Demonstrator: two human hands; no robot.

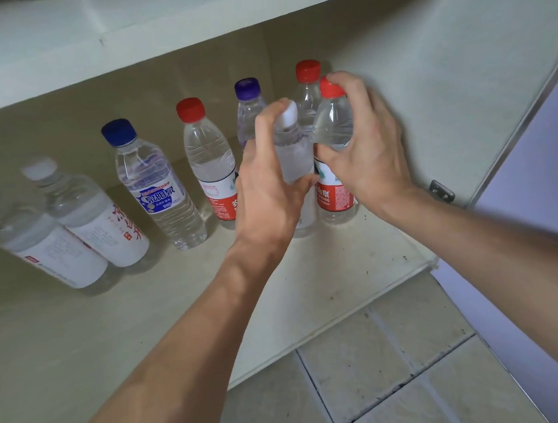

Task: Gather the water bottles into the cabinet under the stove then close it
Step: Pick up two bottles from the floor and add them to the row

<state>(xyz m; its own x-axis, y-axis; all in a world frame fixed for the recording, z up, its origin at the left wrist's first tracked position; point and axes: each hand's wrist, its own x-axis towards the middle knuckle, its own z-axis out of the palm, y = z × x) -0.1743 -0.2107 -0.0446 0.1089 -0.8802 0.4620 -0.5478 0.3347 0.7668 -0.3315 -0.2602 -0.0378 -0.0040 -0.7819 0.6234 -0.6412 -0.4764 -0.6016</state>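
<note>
Several water bottles stand on the cabinet floor [328, 268]. My left hand [264, 182] is wrapped around a white-capped bottle [293, 151] near the right side. Beside it, my right hand [367, 143] grips a red-capped bottle [332, 126] with a red and white label. Both bottles are upright and rest on the cabinet floor. Behind them stand a purple-capped bottle [249, 104] and another red-capped bottle [307, 84]. To the left are a red-capped bottle [206, 157], a blue-capped bottle [150, 183] and two white-capped bottles [74, 212].
The cabinet door [462, 71] stands open on the right, with a metal hinge [440, 191] at its lower edge. A pale panel [543, 183] runs beyond it. Tiled floor [374, 380] lies in front of the cabinet's front edge.
</note>
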